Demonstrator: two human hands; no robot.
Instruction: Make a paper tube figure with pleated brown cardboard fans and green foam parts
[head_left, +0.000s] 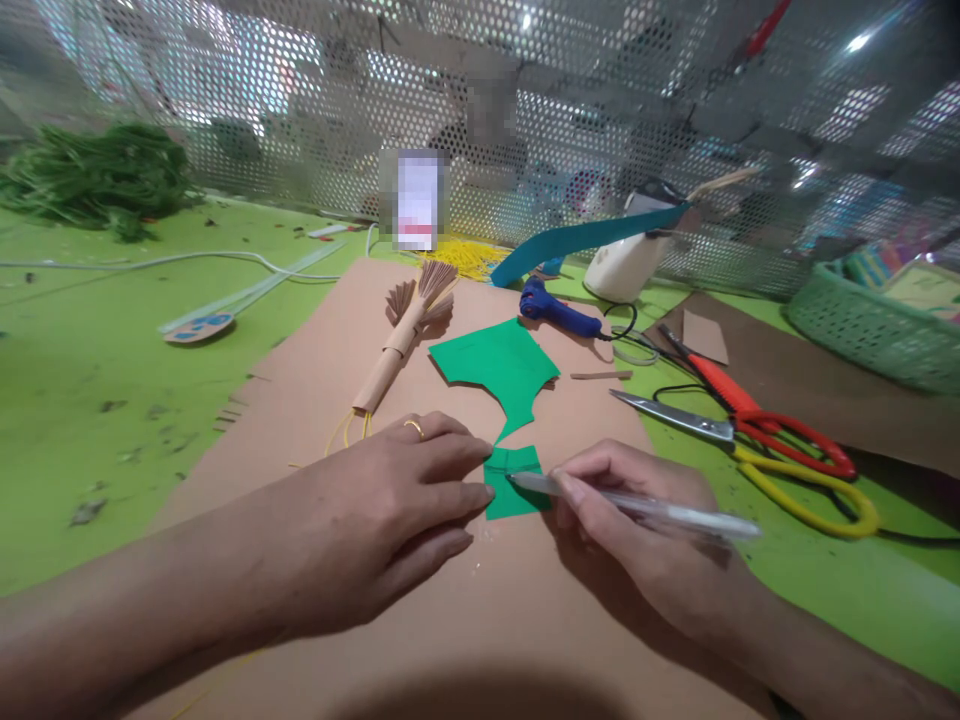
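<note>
A small green paper piece lies on a large tan paper sheet. My left hand rests flat, its outstretched fingertips pressing the small piece's left edge. A pen with a clear barrel is pinched in my right hand, its tip on the green paper beside a dark drawn line. Just beyond lies a larger green cutout with a curved edge. To its left is a rolled tan paper figure with pleated fans and yellow cord loops at its near end.
Scissors with red and yellow handles lie at right, near a blue glue gun. Behind stand a white container and a lit phone. A green basket is far right; green strands are heaped far left.
</note>
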